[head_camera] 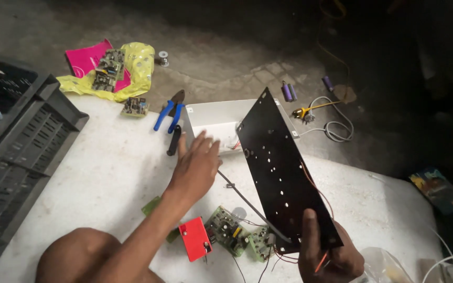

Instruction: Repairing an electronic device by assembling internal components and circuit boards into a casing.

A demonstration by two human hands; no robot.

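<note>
Black plate (284, 173), flat metal with many small holes, stands tilted on edge at the centre of the head view, its top corner pointing to 12 o'clock and its lower edge down at 5 o'clock. Right hand (327, 251) grips the plate's lower edge, thumb laid up its dark face, fingers closed behind it. Thin red wires (318, 194) run along the plate's right edge down to that hand.

Left hand (197, 167) is well apart from the right, at 9 o'clock of the plate. Fingers spread open, palm down, fingertips touching or just over the near wall of a white metal box (213, 118); contact cannot be confirmed from this angle. Hand holds nothing.

White box sits behind the plate, at 11 o'clock of it, on a pale tabletop (106, 173).

Below the left forearm, at 6 o'clock: a red block (195, 238), then two green circuit boards (226, 230) side by side, wired toward the plate.

At 11 o'clock of the left hand: blue-handled pliers (168, 112) and a black handle (173, 140), lying just beside each other.

Far left edge: black slatted crate (17, 152).

Upper left, on the floor: yellow bag (137, 68) with a pink packet (85, 56) and more circuit boards on it.

At 2 o'clock of the plate: grey cable (336, 126) coiled on the dark floor. Lighting poor there; small items unclear.
</note>
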